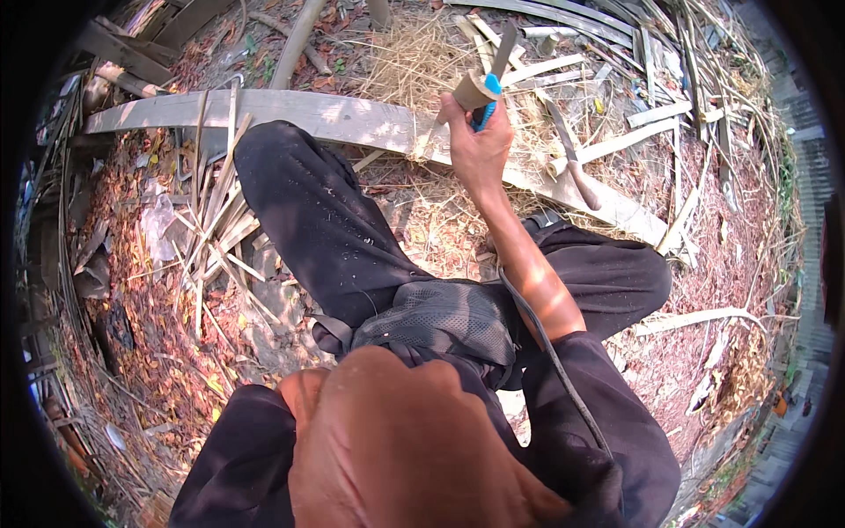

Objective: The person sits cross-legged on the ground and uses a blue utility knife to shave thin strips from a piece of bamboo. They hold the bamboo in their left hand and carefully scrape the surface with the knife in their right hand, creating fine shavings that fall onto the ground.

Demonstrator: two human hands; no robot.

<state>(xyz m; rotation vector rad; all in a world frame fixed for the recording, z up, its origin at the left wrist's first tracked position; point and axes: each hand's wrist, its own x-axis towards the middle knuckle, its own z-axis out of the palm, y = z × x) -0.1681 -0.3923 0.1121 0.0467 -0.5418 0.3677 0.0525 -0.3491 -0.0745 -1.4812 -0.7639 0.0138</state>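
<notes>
Out beyond my knees, my right hand [481, 145] is closed round a tool with a blue and black handle [490, 86], which looks like a knife. Its dark flat blade [505, 48] points away from me. A short tan wooden cylinder [473, 91] sits against the handle at my thumb; whether the hand grips it too is hard to say. Beneath that hand runs a long grey plank [352, 116]. A second knife with a brown handle [583, 185] lies across the plank. My left hand [396, 440] is raised very close, large and blurred, its fingers hidden.
Thin split strips [220, 233] are heaped at the left by the plank. More pale slats [616, 145] and straw [414, 57] lie at the far right and far middle. A dark cord [563, 374] runs along my right arm. Dry leaves cover the ground.
</notes>
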